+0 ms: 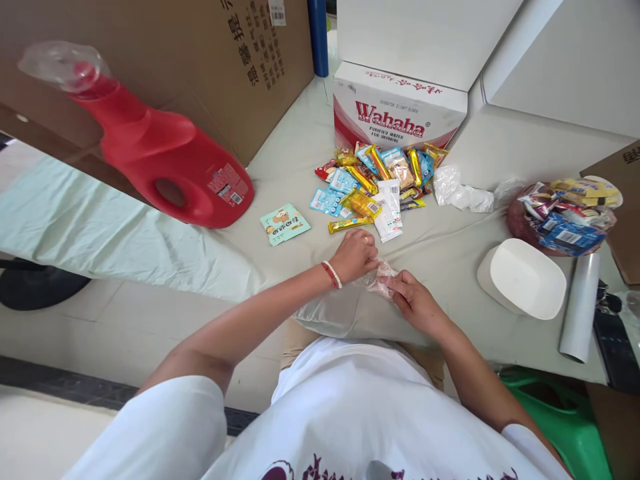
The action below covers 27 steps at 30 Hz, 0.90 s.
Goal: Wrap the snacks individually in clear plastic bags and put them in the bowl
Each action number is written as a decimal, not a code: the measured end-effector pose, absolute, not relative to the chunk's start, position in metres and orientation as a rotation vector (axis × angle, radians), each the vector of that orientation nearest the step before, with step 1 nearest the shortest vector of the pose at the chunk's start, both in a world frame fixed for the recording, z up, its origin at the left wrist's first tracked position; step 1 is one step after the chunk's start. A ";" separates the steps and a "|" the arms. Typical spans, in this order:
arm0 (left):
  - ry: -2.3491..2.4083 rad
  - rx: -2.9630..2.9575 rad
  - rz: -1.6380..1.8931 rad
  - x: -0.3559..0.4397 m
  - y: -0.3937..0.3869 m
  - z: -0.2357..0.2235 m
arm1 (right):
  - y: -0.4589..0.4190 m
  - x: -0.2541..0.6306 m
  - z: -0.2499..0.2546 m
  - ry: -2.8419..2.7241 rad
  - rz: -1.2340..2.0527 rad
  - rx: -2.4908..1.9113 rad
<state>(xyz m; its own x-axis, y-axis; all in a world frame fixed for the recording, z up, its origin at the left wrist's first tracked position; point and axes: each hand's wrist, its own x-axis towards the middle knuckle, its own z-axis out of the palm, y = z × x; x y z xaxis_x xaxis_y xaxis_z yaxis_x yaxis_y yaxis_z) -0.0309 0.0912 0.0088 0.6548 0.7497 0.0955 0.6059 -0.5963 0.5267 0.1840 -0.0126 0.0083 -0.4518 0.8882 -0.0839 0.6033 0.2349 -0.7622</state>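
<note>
My left hand (356, 255) and my right hand (414, 300) meet near the table's front edge, both pinching a small clear plastic bag (381, 279) with something pinkish inside. A red-and-white bracelet sits on my left wrist. Just beyond the hands lies a pile of snack packets (375, 183) in yellow, blue and white wrappers. A single green packet (285, 223) lies apart to the left of the pile.
A red detergent jug (165, 157) lies on its side at left. A Wahaha water carton (397, 110) stands behind the pile. At right are a white bowl (527, 279), a roll of film (580, 307), crumpled clear plastic (457, 190) and a bag of snacks (565, 213).
</note>
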 end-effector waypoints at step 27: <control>0.709 1.655 0.363 -0.094 0.112 0.025 | -0.012 0.180 0.004 -2.068 1.093 -1.299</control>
